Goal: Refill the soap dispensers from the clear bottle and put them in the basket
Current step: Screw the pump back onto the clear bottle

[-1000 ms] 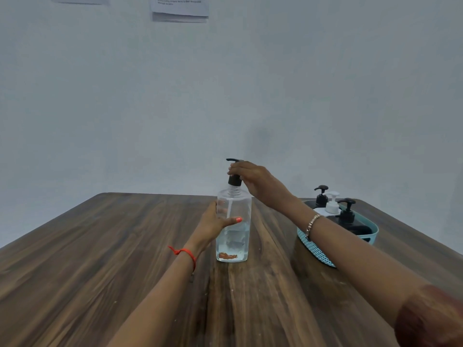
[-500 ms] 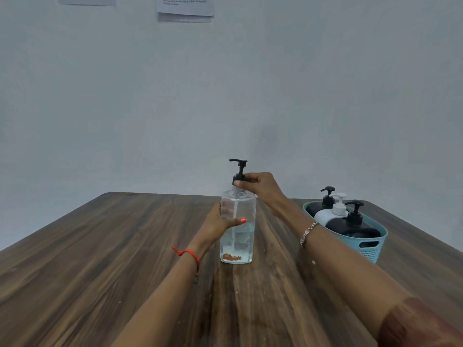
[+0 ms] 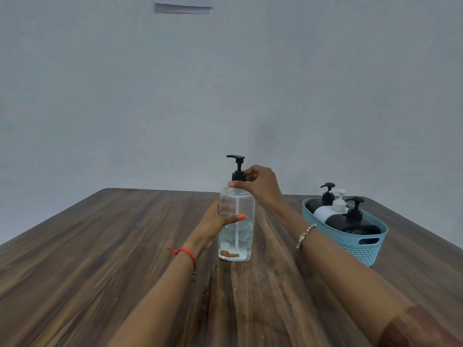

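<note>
The clear bottle stands upright at the middle of the wooden table, partly filled with clear liquid, a black pump on top. My left hand grips its body from the left. My right hand pinches the black pump collar at the neck. To the right, a teal basket holds three dispensers: a black one at the back, a white one in the middle, a black one in front.
A pale wall rises behind the table, with a paper sheet pinned high up. The table's far edge runs just behind the bottle and basket. Bare wood spreads to the left and in front.
My right hand has dropped from the pump head to the collar at the bottle's neck. The view has shifted, bringing the basket fully into sight. The left hand keeps its hold.
</note>
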Demonstrator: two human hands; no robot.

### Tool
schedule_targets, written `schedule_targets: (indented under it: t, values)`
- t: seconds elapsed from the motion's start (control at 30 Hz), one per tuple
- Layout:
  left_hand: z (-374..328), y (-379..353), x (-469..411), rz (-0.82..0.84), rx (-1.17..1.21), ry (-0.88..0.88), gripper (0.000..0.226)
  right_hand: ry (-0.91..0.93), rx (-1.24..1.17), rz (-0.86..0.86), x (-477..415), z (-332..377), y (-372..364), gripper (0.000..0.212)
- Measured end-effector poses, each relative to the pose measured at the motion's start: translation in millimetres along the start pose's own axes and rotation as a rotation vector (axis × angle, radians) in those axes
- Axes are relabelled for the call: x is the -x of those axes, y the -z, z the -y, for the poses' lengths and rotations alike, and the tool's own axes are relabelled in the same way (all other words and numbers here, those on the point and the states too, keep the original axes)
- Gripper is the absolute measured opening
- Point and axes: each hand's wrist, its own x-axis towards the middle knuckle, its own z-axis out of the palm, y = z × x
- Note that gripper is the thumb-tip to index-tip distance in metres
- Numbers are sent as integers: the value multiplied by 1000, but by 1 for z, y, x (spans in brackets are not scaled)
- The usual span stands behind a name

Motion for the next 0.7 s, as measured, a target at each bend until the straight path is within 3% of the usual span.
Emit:
schedule_targets:
  t: [0.07,0.13,0.2,0.3,0.4,0.53,0.7]
  values:
    - [-1,0,2,22,-7,-5,64,17,29,-109,4,1,-7,38]
    - [-1,0,2,19,-24,-1,61,-73,-169,-181,4,0,-8,43]
    - [-2,-1,2,0,-21,6,59,-184,-389,-246,3,-1,-5,35]
    - [-3,-1,1,-1,-16,18,61,-204,-468,-108,-1,-5,1,8]
    - [-3,0,1,9,0,24,62,-178,-448,28,-4,-5,5,26]
    - [-3,-1,1,9,7,19,58,-148,-360,-4,0,-5,5,39]
    - [-2,-1,1,7,26,19,61,-167,-348,92,2,-7,4,28]
